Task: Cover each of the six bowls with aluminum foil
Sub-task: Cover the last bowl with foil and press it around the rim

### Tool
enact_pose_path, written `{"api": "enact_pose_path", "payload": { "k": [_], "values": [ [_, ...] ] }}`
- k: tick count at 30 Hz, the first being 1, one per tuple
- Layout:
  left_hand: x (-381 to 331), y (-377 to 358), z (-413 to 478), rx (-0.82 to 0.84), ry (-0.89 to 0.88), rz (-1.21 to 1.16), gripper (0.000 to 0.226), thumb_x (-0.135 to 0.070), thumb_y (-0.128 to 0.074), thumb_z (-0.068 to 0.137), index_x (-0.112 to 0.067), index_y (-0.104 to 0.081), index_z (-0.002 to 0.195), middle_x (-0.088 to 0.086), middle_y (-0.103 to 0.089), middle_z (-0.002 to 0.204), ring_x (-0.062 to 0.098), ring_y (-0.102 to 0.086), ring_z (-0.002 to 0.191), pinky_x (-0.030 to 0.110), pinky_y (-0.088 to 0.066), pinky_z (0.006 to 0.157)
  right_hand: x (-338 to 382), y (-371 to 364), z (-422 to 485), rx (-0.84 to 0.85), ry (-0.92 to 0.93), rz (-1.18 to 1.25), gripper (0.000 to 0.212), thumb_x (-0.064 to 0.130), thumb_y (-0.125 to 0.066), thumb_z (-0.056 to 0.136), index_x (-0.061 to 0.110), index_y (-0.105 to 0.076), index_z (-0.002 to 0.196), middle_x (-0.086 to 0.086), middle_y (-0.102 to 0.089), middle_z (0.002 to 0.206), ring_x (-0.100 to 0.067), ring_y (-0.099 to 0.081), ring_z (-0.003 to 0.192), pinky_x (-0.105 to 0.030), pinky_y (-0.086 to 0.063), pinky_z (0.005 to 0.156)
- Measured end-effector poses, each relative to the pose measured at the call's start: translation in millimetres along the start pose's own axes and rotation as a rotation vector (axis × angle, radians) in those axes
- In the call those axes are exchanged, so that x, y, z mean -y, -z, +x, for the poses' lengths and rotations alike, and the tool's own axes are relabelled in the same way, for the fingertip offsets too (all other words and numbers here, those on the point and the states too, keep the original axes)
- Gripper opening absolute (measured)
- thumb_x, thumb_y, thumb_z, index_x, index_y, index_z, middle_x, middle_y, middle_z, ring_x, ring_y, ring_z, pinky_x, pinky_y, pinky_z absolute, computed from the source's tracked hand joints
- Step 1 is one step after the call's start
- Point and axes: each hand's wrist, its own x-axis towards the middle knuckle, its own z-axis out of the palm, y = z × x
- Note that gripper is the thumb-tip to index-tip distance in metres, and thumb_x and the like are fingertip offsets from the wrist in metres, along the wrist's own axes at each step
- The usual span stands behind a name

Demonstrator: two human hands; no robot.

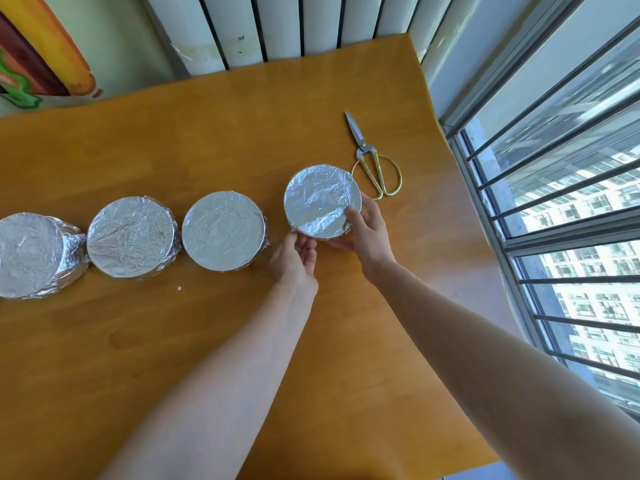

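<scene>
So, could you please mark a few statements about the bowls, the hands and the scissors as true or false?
1. The left hand and right hand are both on the rightmost bowl. True.
2. The rightmost bowl has no foil on top. False: crinkled foil covers its whole top.
3. The scissors lie to the left of the bowls. False: they lie on the table to the right of the rightmost bowl and a little further back.
4. The bowl at the left edge is wrapped in foil. True.
5. The scissors' blades are spread wide open. False: the blades are closed.
</scene>
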Motion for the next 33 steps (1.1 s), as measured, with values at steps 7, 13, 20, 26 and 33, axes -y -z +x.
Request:
{"api": "enact_pose_path", "payload": {
  "k": [7, 13, 20, 26, 33],
  "values": [
    [-4, 2, 4, 0.039, 0.087, -0.068, 0.007, -0.014, -0.07, 0.092, -0.008, -0.066, 0.093, 0.001, -0.063, 0.077, 0.009, -0.058, 0.064, 0.014, -0.047, 0.049, -1, 1, 0, 0.0, -0.001, 0.018, 0.037, 0.02, -0.053, 0.099, 0.022, -0.048, 0.135, -0.006, -0.06, 0.121, -0.016, -0.065, 0.104, -0.038, -0.061, 0.071],
    [-3, -1, 3, -0.012, -0.048, -0.065, 0.015, -0.003, -0.071, 0.088, -0.015, -0.07, 0.097, 0.001, -0.069, 0.079, 0.007, -0.059, 0.06, 0.014, -0.048, 0.058, 0, 0, 1, -0.006, -0.005, 0.003, 0.036, 0.021, -0.052, 0.099, 0.02, -0.048, 0.135, -0.003, -0.062, 0.115, -0.019, -0.067, 0.103, -0.04, -0.061, 0.072],
    [2, -2, 8, -0.061, -0.288, 0.036, 0.019, 0.005, -0.071, 0.083, 0.007, -0.072, 0.102, 0.017, -0.073, 0.092, 0.017, -0.068, 0.071, 0.023, -0.058, 0.071, 0, -2, 1, -0.02, -0.025, 0.04, 0.034, 0.019, -0.054, 0.098, 0.018, -0.048, 0.131, -0.01, -0.059, 0.116, -0.023, -0.065, 0.106, -0.038, -0.061, 0.069],
    [4, -8, 0, -0.006, -0.403, -0.006, 0.02, 0.003, -0.054, 0.09, -0.003, -0.071, 0.08, 0.013, -0.073, 0.086, 0.021, -0.073, 0.087, 0.025, -0.059, 0.073, 1, -7, 1, -0.046, -0.039, 0.078, 0.034, 0.021, -0.055, 0.098, 0.021, -0.047, 0.131, -0.012, -0.058, 0.12, -0.021, -0.065, 0.106, -0.036, -0.061, 0.069],
    [4, -12, 6, -0.022, -0.392, 0.112, 0.023, -0.001, -0.049, 0.093, -0.01, -0.07, 0.089, 0.011, -0.072, 0.099, 0.022, -0.07, 0.094, 0.024, -0.057, 0.078, 4, -9, 0, -0.031, -0.054, 0.118, 0.04, 0.02, -0.057, 0.097, 0.021, -0.042, 0.134, -0.011, -0.056, 0.119, -0.018, -0.064, 0.104, -0.036, -0.061, 0.072]
  ]
}}
